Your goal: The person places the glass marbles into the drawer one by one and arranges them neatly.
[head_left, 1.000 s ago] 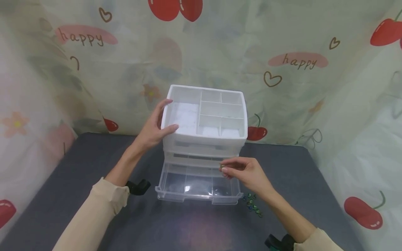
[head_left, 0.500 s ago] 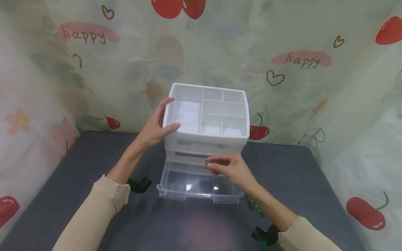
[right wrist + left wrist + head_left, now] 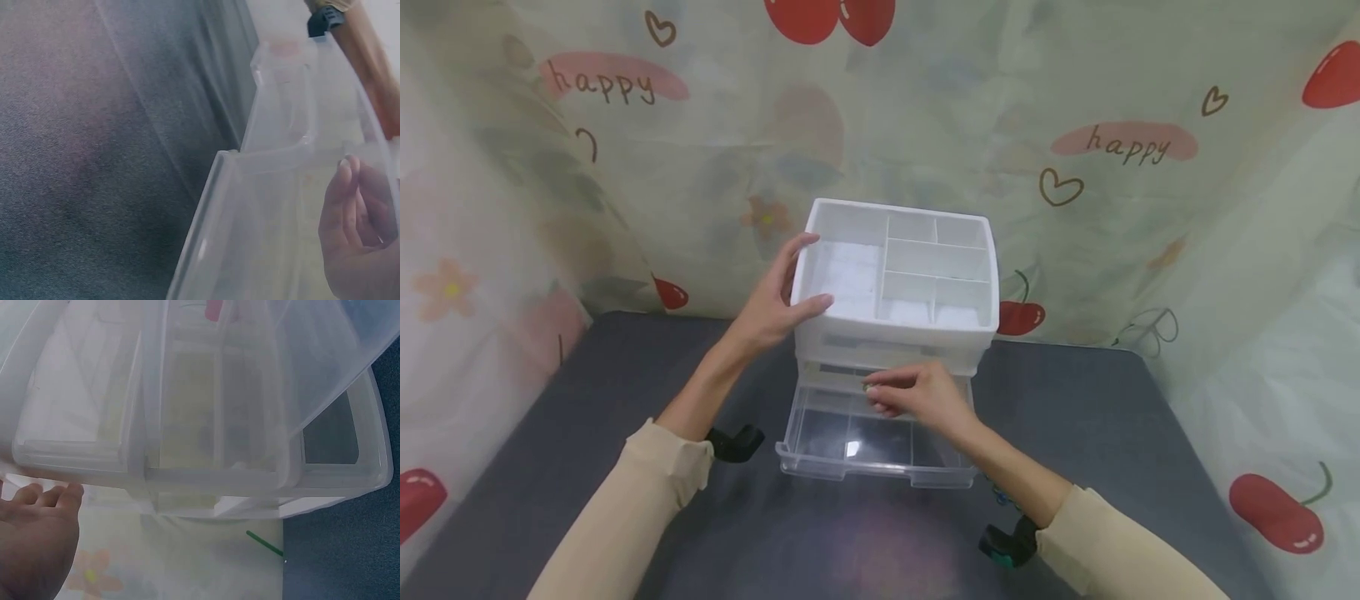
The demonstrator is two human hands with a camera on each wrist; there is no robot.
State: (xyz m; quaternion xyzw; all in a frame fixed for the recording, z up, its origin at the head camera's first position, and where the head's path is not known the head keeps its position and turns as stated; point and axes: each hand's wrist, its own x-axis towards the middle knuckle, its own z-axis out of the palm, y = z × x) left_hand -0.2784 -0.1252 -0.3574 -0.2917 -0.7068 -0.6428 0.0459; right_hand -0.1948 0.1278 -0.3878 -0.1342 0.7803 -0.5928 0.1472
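Note:
A white drawer organizer (image 3: 895, 335) with a compartmented top stands mid-table. Its clear bottom drawer (image 3: 880, 472) is pulled out towards me and has dividers. My left hand (image 3: 767, 304) grips the organizer's left side, thumb over the top rim. In the left wrist view, its fingertips (image 3: 74, 490) lie against the white side. Over the pulled-out drawer, my right hand (image 3: 928, 398) pinches a small green bead (image 3: 867, 387) between thumb and fingers. Through the clear plastic, the right wrist view shows the pinching fingers (image 3: 340, 181), with the bead hidden.
Several small green and blue beads (image 3: 1002, 496) lie on the dark table (image 3: 760, 533) right of the drawer, mostly covered by my right forearm. Behind the organizer hangs a printed curtain (image 3: 925, 100). Each wrist wears a black camera strap, such as the left one (image 3: 736, 443).
My right hand has moved left across the open drawer with the bead pinched in it, its forearm now covering most of the loose beads. The left hand keeps its place on the organizer.

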